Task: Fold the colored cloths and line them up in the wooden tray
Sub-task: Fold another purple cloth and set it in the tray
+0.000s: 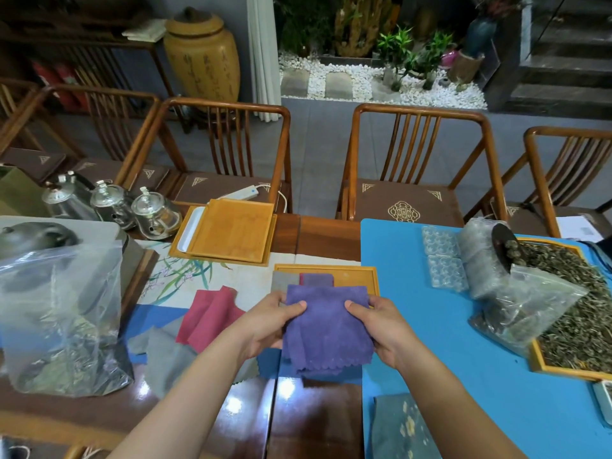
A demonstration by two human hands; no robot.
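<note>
At 6 o'clock of wooden tray (372, 279): left hand (265, 323) and right hand (385, 326) pinch purple cloth (326, 329) mid-air; looks light, limp, grippy — take hold at top corners

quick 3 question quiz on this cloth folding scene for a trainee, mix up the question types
1. True or false: both hands hold the purple cloth.
2. Which loose cloth lies nearest the left hand? A) red cloth B) yellow cloth C) white cloth
3. Fill in: the wooden tray already holds a folded grey cloth and a folded ____ one.

Key
1. True: the left hand and right hand each grip a side.
2. A
3. purple, the folded purple cloth
</note>
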